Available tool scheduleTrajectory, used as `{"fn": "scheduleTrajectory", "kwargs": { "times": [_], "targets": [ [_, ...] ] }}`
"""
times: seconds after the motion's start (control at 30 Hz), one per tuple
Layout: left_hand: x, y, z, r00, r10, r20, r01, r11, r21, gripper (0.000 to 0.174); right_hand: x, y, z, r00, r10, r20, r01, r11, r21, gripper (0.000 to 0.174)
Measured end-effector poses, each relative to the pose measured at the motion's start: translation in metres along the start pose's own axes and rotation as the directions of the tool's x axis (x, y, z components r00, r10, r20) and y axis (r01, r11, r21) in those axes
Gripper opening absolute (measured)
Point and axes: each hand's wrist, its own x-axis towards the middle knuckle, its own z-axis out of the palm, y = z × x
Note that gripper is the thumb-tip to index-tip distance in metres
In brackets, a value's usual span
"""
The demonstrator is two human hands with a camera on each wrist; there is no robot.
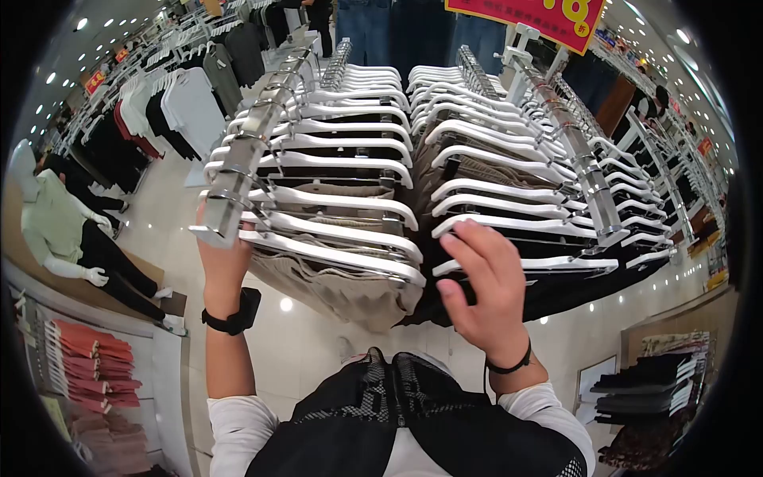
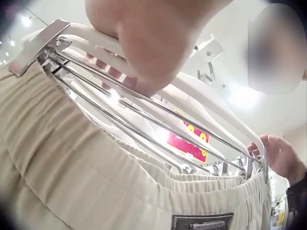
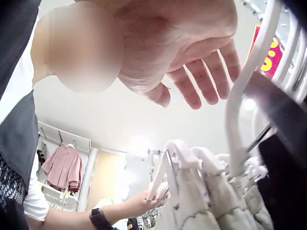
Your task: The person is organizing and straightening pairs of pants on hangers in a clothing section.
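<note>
Currently the left hand (image 1: pixel 225 262) grips the front white hanger (image 1: pixel 334 256) of beige trousers (image 1: pixel 342 296); the right hand (image 1: pixel 486 290) hovers released. Likely mid-lift; next needs a right-end grip.

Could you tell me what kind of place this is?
Most likely a clothing shop: trousers hang on white hangers along metal racks, a red sign with large numbers hangs overhead, and a dressed mannequin is at the left.

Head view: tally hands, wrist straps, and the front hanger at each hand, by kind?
Hands: 2 (left hand, right hand)
Black wrist straps: 2 (left strap, right strap)
White front hangers: 2 (beige-trouser hanger, black-trouser hanger)
Total: 6
</note>
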Motion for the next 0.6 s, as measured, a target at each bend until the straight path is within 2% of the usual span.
{"fn": "scheduleTrajectory", "kwargs": {
  "times": [0.1, 0.13, 0.23, 0.27, 0.37, 0.47, 0.57, 0.6],
  "targets": [
    [-0.004, 0.041, -0.013, 0.992, -0.005, -0.129, 0.015, 0.997, 0.071, 0.055, -0.02, 0.027, -0.022, 0.996, 0.073, -0.044, -0.076, 0.995, -0.068, 0.047],
    [-0.008, 0.054, -0.017, 0.989, -0.133, -0.071, 0.13, 0.99, -0.048, 0.054, -0.026, 0.037, -0.03, 0.996, 0.088, -0.018, -0.09, 0.992, -0.086, 0.049],
    [-0.026, 0.075, -0.014, 0.968, -0.121, -0.222, 0.139, 0.988, 0.068, 0.051, -0.03, 0.053, -0.038, 0.988, 0.112, 0.105, -0.071, 0.94, -0.333, 0.056],
    [-0.031, 0.081, -0.014, 0.96, -0.116, -0.255, 0.136, 0.989, 0.059, 0.052, -0.033, 0.056, -0.038, 0.978, 0.116, 0.173, -0.045, 0.929, -0.367, 0.065],
    [-0.041, 0.096, -0.017, 0.932, -0.097, -0.349, 0.118, 0.992, 0.037, 0.052, -0.038, 0.058, -0.04, 0.972, 0.113, 0.206, -0.03, 0.929, -0.369, 0.069],
    [-0.063, 0.114, -0.007, 0.841, -0.095, -0.533, 0.009, 0.987, -0.16, 0.052, -0.04, 0.06, -0.039, 0.973, 0.105, 0.207, -0.021, 0.927, -0.375, 0.071],
    [-0.064, 0.142, -0.012, 0.856, 0.193, -0.48, -0.309, 0.935, -0.175, 0.052, -0.043, 0.062, -0.039, 0.973, 0.095, 0.21, -0.01, 0.928, -0.372, 0.07],
    [-0.058, 0.156, -0.009, 0.85, 0.2, -0.487, -0.326, 0.926, -0.189, 0.053, -0.043, 0.063, -0.039, 0.973, 0.09, 0.21, -0.007, 0.93, -0.367, 0.07]
  ]
}}
